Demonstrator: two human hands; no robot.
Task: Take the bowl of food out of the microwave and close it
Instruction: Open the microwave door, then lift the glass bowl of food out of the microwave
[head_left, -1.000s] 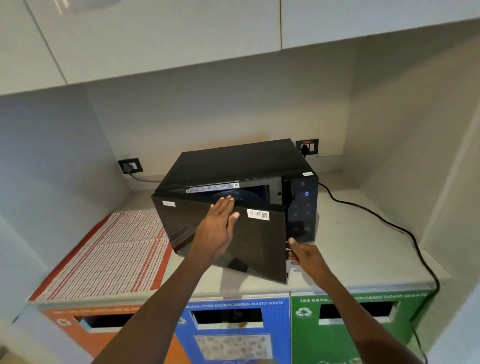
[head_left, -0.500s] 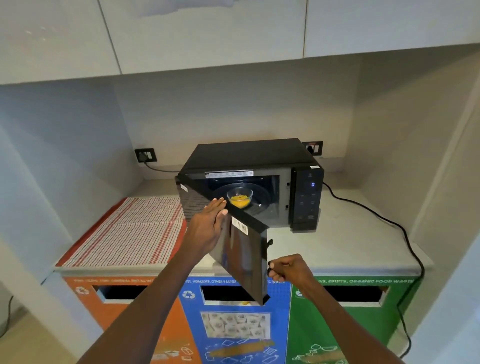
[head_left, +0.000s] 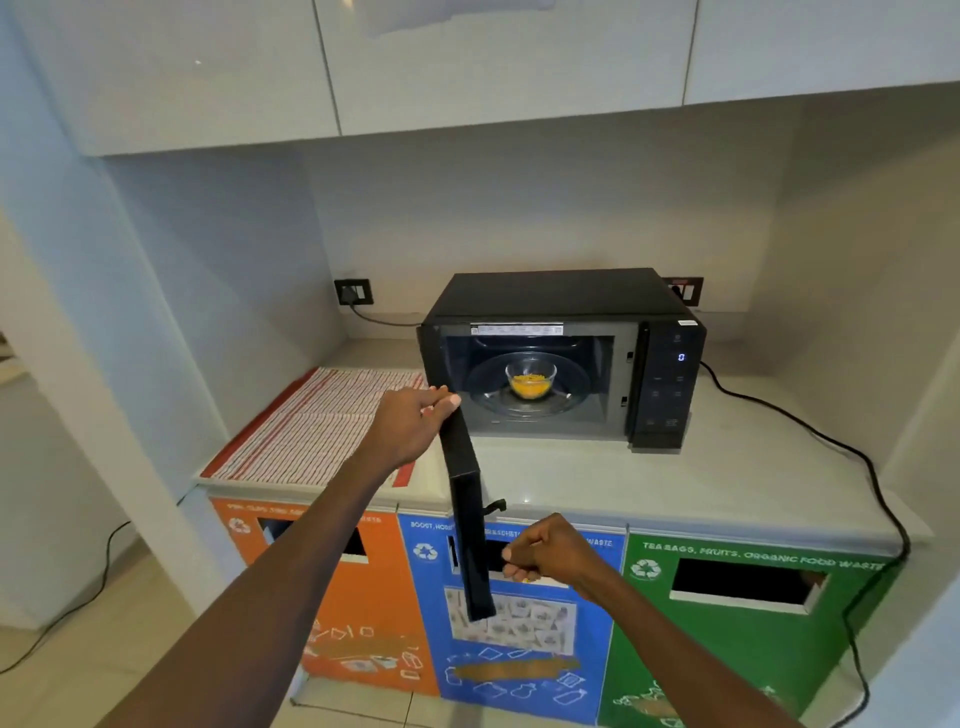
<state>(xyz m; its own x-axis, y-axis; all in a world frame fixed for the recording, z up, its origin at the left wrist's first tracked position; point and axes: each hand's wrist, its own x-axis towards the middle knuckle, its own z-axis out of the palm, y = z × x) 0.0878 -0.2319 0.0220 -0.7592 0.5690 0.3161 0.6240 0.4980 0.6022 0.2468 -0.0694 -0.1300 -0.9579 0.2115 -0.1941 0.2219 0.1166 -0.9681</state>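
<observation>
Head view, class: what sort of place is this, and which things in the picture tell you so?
Probably an office or shared pantry: a microwave on a counter, labelled recycling bins for sorted waste below it, and plain wall cabinets above.

Open microwave (head_left: 561, 312), bowl of food (head_left: 530, 378) inside, left hand (head_left: 415, 422) gripping door (head_left: 467, 514)

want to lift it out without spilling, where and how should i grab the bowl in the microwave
Probably best by the rim and upper wall of the bowl, from the front through the open doorway, the only open side. It stands upright at the middle of the glass plate, clear of the walls, so a hand fits on each side. The food sits low, so fingers on the rim stay clean.
</observation>
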